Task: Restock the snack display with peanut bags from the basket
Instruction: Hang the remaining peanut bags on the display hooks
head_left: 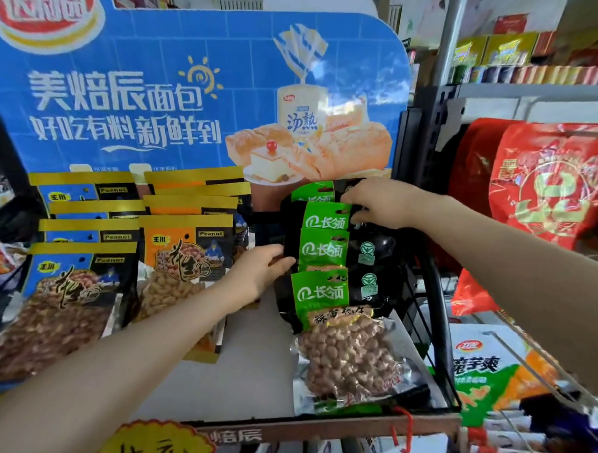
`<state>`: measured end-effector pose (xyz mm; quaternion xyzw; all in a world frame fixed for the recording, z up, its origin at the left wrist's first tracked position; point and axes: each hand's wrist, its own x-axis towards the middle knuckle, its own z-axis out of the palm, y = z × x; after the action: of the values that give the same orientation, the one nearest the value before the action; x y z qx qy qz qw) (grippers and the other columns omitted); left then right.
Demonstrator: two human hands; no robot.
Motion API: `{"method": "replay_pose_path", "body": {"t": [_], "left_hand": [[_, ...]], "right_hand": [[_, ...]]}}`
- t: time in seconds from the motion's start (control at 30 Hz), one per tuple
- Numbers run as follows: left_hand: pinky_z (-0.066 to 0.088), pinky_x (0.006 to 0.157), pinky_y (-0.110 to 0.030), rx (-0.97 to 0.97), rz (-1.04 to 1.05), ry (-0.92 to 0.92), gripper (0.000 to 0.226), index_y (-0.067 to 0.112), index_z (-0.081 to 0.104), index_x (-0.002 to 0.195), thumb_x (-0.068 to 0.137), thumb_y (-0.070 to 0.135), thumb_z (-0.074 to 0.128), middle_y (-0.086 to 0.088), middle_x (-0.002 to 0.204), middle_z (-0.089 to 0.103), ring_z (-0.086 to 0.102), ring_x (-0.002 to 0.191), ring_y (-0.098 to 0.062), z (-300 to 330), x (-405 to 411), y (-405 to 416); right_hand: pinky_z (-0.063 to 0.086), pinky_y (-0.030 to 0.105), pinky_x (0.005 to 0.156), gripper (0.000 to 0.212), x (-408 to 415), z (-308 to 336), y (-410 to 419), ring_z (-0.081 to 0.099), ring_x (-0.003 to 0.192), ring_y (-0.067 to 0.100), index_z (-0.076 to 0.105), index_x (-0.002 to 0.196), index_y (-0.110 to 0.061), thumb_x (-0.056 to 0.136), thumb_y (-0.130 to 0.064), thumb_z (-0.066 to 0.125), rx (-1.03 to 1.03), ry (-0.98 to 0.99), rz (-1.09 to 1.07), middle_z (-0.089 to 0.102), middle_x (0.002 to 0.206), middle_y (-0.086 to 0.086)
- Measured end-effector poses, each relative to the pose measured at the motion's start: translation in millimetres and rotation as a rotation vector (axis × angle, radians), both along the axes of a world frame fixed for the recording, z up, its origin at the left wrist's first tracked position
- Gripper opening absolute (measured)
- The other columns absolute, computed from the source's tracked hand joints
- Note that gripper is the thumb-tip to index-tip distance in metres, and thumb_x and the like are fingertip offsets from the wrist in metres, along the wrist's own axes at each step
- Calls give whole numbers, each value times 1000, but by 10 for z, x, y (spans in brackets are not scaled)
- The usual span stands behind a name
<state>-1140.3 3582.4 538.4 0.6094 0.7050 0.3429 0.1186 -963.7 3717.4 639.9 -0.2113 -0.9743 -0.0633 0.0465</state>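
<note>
Several green-and-black peanut bags (327, 290) lie in an overlapping row on the right side of the display tray (249, 375). My right hand (382, 202) grips the top edge of a green-and-black bag (324, 215) near the back of that row. My left hand (258, 269) holds the left edge of the bag (322, 249) just in front of it. Blue peanut bags (67, 287) and orange peanut bags (186, 258) stand in rows on the left of the tray. No basket is in view.
A blue bread poster (196, 94) rises behind the tray. A yellow price tag (153, 448) and a red hook (404, 427) hang on the tray's front edge. Red bags (546, 188) hang at right, above a green-and-white box (496, 372); black wire racking (430, 289) borders the tray's right side.
</note>
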Motion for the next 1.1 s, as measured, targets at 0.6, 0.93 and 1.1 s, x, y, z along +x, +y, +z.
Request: {"method": "replay_pose_path", "body": {"t": [0.6, 0.93, 1.1], "left_hand": [[39, 87, -27, 317, 268, -212, 31, 8, 57, 121, 98, 9, 36, -12, 123, 61, 55, 112, -28, 84, 86, 229], [28, 59, -27, 325, 181, -177, 13, 8, 54, 85, 92, 18, 52, 3, 65, 49, 46, 68, -18, 43, 136, 95], [28, 50, -20, 304, 240, -137, 18, 11, 45, 80, 94, 20, 50, 4, 60, 44, 41, 60, -14, 73, 142, 91]], "right_hand": [[45, 41, 83, 33, -75, -120, -19, 44, 120, 36, 46, 126, -15, 93, -11, 47, 396, -20, -65, 43, 132, 15], [39, 38, 97, 28, -520, 135, -72, 51, 115, 33, 56, 117, -6, 89, -7, 53, 16, 114, 14, 55, 125, 17], [45, 37, 85, 18, -368, 180, 46, 56, 104, 32, 67, 100, -5, 86, -15, 61, 48, 203, -129, 64, 111, 13]]}}
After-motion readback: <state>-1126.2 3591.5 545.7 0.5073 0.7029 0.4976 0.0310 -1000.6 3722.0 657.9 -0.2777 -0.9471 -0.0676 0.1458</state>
